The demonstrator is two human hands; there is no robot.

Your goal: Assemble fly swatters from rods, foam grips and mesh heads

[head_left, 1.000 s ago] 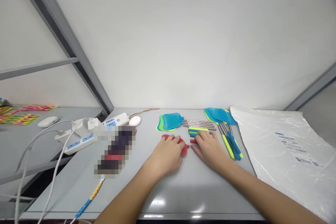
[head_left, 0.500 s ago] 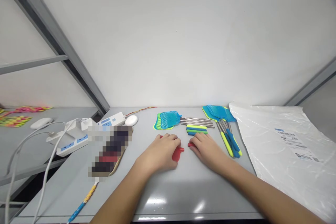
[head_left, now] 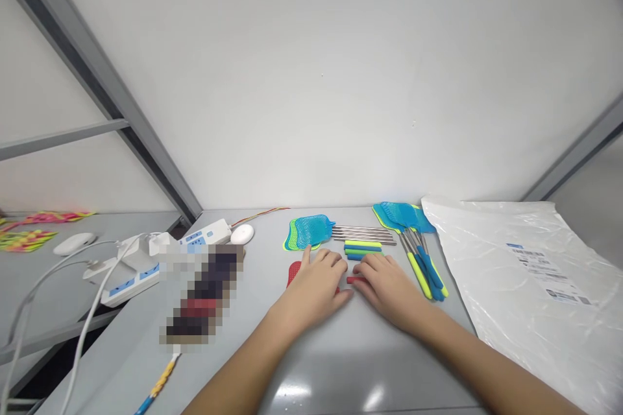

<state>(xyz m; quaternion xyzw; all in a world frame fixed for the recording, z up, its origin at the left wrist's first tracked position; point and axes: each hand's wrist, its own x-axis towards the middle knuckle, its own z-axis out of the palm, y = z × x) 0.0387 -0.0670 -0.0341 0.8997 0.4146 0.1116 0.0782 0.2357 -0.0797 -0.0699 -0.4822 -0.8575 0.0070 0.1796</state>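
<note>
My left hand (head_left: 318,285) lies over a red fly swatter head (head_left: 294,270), fingers spread and thumb apart. Most of the head is hidden beneath it. My right hand (head_left: 389,288) has its fingers bent around a red handle sleeve (head_left: 357,280), whose left end pokes out. Beyond my hands are blue and green handle sleeves (head_left: 363,247), laid side by side. Behind them are several metal rods (head_left: 365,234) and a stack of blue and yellow-green swatter heads (head_left: 312,229). Fly swatters with handles (head_left: 422,266) lie piled right of my right hand.
A white plastic mailing bag (head_left: 506,285) covers the table's right side. On the left are a phone-like pixelated object (head_left: 204,298), power strips (head_left: 131,285) with white cables, and a round white item (head_left: 242,234). A white wall (head_left: 311,110) rises behind.
My left hand has shifted right, spreading its fingers and thumb and uncovering the left part of the red head. My right hand stays at the red sleeve. The view has tilted slightly up.
</note>
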